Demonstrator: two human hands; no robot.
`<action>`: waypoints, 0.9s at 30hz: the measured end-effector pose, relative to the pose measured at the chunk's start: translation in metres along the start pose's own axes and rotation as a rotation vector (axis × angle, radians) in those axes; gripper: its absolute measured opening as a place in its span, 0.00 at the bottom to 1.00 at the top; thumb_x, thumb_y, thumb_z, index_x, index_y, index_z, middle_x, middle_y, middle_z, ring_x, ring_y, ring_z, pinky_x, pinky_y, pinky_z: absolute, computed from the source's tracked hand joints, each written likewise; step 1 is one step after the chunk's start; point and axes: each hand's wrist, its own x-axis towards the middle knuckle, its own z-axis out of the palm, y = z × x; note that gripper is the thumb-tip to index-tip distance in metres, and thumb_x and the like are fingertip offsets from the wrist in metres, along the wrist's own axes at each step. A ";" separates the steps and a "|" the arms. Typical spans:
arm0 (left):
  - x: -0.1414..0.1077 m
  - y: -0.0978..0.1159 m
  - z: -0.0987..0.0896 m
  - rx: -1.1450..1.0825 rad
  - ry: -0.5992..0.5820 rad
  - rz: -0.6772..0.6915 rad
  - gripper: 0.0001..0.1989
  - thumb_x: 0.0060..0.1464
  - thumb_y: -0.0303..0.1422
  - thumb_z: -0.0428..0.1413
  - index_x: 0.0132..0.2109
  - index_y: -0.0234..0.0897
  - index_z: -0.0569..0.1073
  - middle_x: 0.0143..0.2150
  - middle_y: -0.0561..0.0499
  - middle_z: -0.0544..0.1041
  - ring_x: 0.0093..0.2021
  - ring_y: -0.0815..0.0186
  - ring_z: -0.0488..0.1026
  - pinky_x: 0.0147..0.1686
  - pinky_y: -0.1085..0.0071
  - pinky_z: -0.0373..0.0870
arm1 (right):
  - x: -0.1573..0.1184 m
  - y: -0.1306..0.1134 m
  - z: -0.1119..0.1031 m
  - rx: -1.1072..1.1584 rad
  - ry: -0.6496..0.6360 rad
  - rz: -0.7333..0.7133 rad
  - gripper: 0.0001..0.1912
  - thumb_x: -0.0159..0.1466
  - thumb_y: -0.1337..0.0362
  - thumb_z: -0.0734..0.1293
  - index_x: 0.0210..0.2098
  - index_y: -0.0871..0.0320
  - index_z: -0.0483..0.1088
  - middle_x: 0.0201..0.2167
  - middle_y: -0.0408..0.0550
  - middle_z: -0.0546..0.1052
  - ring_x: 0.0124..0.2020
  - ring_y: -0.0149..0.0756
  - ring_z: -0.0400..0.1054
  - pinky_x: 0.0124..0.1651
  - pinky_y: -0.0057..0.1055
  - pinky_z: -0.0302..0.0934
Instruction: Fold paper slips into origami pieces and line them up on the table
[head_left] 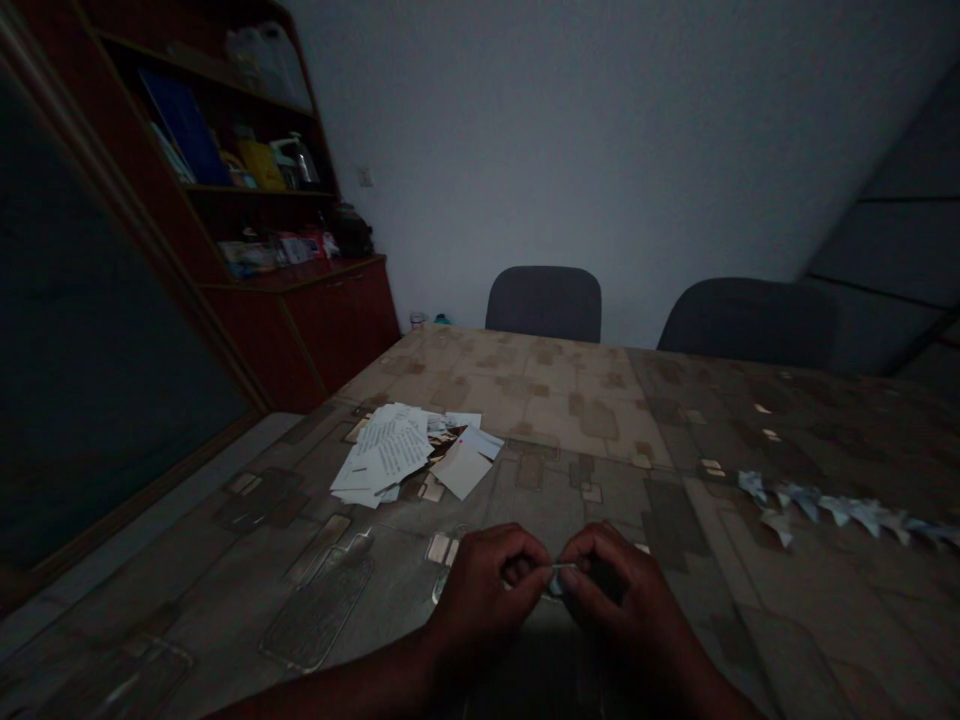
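Close to the table's near edge, my left hand (491, 577) and my right hand (626, 585) meet, each in a pinch of thumb and forefinger. Between the fingertips is a small folded piece of paper (557, 580), pale and thin; the fingers hide most of it. Beyond my left hand lies a loose pile of printed paper sheets (394, 450), with blank-looking cut pieces (463, 465) at its right side. Off to the right, a row of small folded paper shapes (840, 510) runs along the table, one (778, 526) a little nearer to me.
The table (495, 375) has a patterned, shiny cover. Two grey chairs (544, 303) (746, 318) stand at its far side against the wall. A red-brown cabinet (341, 325) with filled shelves is at the far left. The room is dim.
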 end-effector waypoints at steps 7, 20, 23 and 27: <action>0.002 0.001 -0.001 -0.058 -0.054 -0.060 0.05 0.48 0.29 0.56 0.28 0.32 0.74 0.22 0.55 0.68 0.24 0.70 0.63 0.25 0.76 0.56 | 0.001 -0.005 -0.002 -0.050 0.018 -0.023 0.11 0.63 0.61 0.60 0.26 0.56 0.67 0.25 0.44 0.70 0.30 0.37 0.66 0.33 0.32 0.57; 0.002 -0.001 0.001 -0.160 -0.024 -0.170 0.05 0.46 0.31 0.57 0.27 0.32 0.73 0.21 0.56 0.66 0.24 0.71 0.60 0.24 0.76 0.55 | 0.002 -0.007 -0.004 0.004 -0.011 0.073 0.06 0.59 0.63 0.63 0.27 0.56 0.67 0.25 0.44 0.70 0.30 0.38 0.66 0.34 0.32 0.57; 0.003 -0.002 0.002 -0.294 -0.005 -0.224 0.09 0.47 0.35 0.58 0.32 0.32 0.73 0.24 0.55 0.68 0.25 0.70 0.62 0.25 0.76 0.57 | 0.002 -0.001 0.001 0.217 0.051 0.197 0.10 0.62 0.57 0.63 0.27 0.56 0.66 0.23 0.41 0.68 0.27 0.35 0.64 0.29 0.29 0.56; 0.004 -0.002 0.003 -0.369 -0.018 -0.242 0.10 0.46 0.36 0.58 0.30 0.32 0.72 0.24 0.54 0.69 0.25 0.70 0.63 0.26 0.75 0.57 | 0.000 0.006 0.003 0.362 0.074 0.230 0.14 0.61 0.52 0.64 0.28 0.56 0.66 0.23 0.40 0.67 0.26 0.34 0.63 0.28 0.27 0.55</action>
